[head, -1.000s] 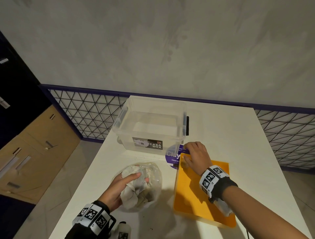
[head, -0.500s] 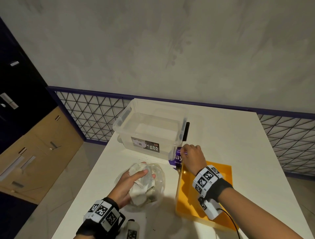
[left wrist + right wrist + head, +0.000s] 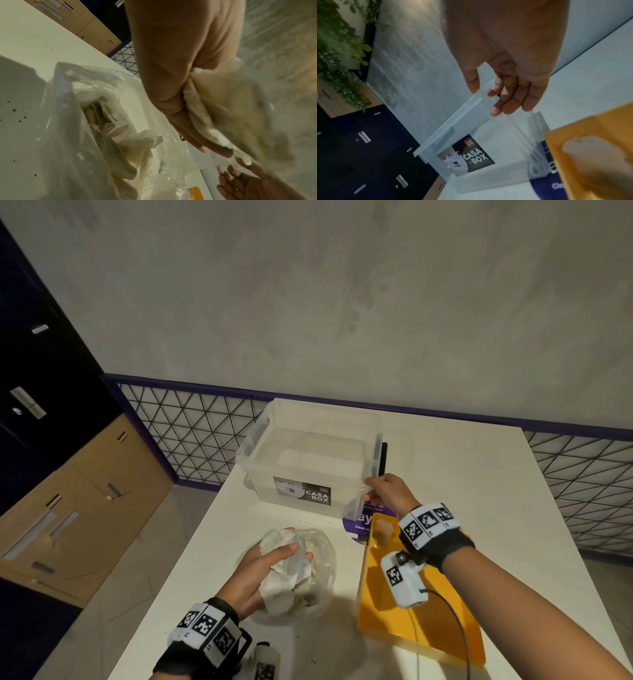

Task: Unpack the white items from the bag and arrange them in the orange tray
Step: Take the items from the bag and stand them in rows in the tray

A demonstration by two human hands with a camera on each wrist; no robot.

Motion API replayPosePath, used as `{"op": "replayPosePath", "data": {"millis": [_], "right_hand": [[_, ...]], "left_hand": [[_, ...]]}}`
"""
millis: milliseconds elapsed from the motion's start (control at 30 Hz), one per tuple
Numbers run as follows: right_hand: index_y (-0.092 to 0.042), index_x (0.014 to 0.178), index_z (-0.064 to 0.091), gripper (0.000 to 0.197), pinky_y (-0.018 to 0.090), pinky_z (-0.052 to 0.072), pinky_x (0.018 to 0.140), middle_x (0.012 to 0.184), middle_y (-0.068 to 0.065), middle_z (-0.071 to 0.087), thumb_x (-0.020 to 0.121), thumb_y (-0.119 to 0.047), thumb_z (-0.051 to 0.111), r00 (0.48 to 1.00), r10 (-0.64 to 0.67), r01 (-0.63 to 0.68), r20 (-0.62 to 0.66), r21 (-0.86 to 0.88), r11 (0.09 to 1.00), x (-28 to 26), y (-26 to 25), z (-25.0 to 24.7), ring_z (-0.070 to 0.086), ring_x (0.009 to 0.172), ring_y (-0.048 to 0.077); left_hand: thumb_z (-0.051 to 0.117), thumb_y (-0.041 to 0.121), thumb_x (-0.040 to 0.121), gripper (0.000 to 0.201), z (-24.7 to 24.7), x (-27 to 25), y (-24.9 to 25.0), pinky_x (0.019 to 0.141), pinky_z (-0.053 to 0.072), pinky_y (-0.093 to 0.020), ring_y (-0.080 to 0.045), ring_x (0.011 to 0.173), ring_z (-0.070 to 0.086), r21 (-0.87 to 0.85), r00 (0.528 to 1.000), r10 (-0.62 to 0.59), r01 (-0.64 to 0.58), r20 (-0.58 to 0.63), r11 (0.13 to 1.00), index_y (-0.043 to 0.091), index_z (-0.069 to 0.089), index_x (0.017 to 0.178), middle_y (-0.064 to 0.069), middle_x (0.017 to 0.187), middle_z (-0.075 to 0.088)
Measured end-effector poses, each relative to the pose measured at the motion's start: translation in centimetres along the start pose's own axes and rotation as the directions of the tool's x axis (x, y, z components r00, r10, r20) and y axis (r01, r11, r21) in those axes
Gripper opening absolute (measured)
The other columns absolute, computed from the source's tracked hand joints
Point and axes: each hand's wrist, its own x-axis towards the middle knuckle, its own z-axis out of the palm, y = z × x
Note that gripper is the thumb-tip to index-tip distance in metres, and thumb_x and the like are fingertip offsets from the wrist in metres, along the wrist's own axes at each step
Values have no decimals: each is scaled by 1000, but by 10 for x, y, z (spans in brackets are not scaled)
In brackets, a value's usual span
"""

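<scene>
A clear plastic bag point(image 3: 320, 559) point(image 3: 68, 135) of crumpled white items lies on the white table, left of the orange tray point(image 3: 421, 621) point(image 3: 607, 121). My left hand point(image 3: 267, 568) point(image 3: 171, 81) grips one crumpled white item point(image 3: 279, 589) point(image 3: 223, 102) at the bag's mouth, with some plastic film caught in the grip. Another white item point(image 3: 383, 530) point(image 3: 594, 151) sits in the tray's far left corner. My right hand point(image 3: 385, 491) point(image 3: 505, 81) is at the near right corner of the clear box point(image 3: 267, 491) point(image 3: 450, 124), thumb and fingers on either side of its rim.
The clear box stands just beyond the bag and tray, with a black handle point(image 3: 383, 457) on its right side. A purple printed sheet point(image 3: 354, 523) lies under the box and the tray's corner. A wire mesh rail point(image 3: 191, 440) runs behind the table. The table's left edge is close to the bag.
My right hand lifted off the tray's far left corner and moved up to the box's corner, uncovering a white item in the tray. My left hand kept its grip at the bag.
</scene>
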Motion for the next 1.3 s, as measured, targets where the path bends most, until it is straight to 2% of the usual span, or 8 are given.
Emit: {"op": "replayPosePath", "data": {"millis": [200, 400, 600, 800, 967, 1067, 1200, 1300], "right_hand": [[-10, 93, 52, 19, 40, 45, 90, 68, 3, 65, 92, -29, 52, 1000, -6, 6, 11, -50, 999, 4, 3, -19, 57, 69, 18], [-12, 97, 51, 29, 33, 45, 80, 88, 8, 64, 96, -39, 42, 997, -59, 50, -40, -183, 982, -22, 11, -23, 58, 85, 22], [-13, 94, 59, 12, 13, 43, 69, 84, -4, 59, 94, -14, 47, 928, -213, 299, 307, -264, 917, -76, 16, 4, 55, 77, 5], [-15, 91, 59, 22, 19, 40, 68, 82, -2, 57, 84, -35, 64, 889, -238, 341, 391, -219, 914, -90, 24, 37, 50, 75, 7], [-14, 87, 58, 8, 4, 39, 60, 75, -7, 55, 83, -7, 61, 895, -304, 373, 327, -175, 911, -89, 18, 47, 50, 66, 1], [-15, 94, 58, 11, 7, 37, 56, 79, -3, 54, 85, -13, 62, 867, -391, 444, 309, -125, 887, -92, 10, 51, 46, 61, 1], [-17, 100, 61, 18, 16, 30, 69, 89, -2, 48, 84, -24, 65, 791, -484, 595, 374, -284, 752, -86, 6, 61, 39, 84, 7], [-15, 89, 62, 9, 16, 32, 67, 81, -6, 48, 82, -18, 67, 808, -468, 567, 357, -259, 782, -81, 3, 63, 41, 75, 2]], "left_hand": [[63, 0, 84, 41, 4, 3, -3, 91, 50, -48, -41, 104, 62, -66, 1000, -29, 29, 10, 997, -2, 55, 124, -31, 114, 62], [57, -1, 85, 32, 16, 5, -4, 101, 43, -51, -41, 113, 62, -99, 998, -50, 53, 37, 994, 3, 61, 117, -28, 118, 64], [59, -1, 86, 41, 19, 9, -10, 93, 48, -50, -40, 108, 63, -39, 998, -37, 39, 51, 998, -4, 54, 126, -32, 119, 62], [62, 1, 85, 40, 23, 11, -14, 84, 56, -39, -38, 109, 63, 38, 997, 33, -36, 68, 999, -6, 56, 124, -29, 120, 62], [57, -2, 88, 38, 14, 9, -14, 98, 47, -46, -41, 117, 58, 53, 996, 31, -35, 81, 998, -5, 56, 126, -33, 125, 58], [55, -7, 87, 37, 14, 8, -13, 92, 52, -42, -39, 112, 61, 89, 996, 44, -52, 82, 995, -4, 58, 123, -31, 122, 60], [56, -8, 86, 39, 15, 8, -13, 81, 57, -34, -35, 105, 64, 103, 992, 47, -59, 121, 993, -6, 56, 124, -28, 115, 64], [62, -3, 84, 43, 14, 8, -13, 84, 56, -36, -36, 109, 63, 88, 991, 37, -49, 130, 995, -4, 55, 127, -30, 121, 62]]}}
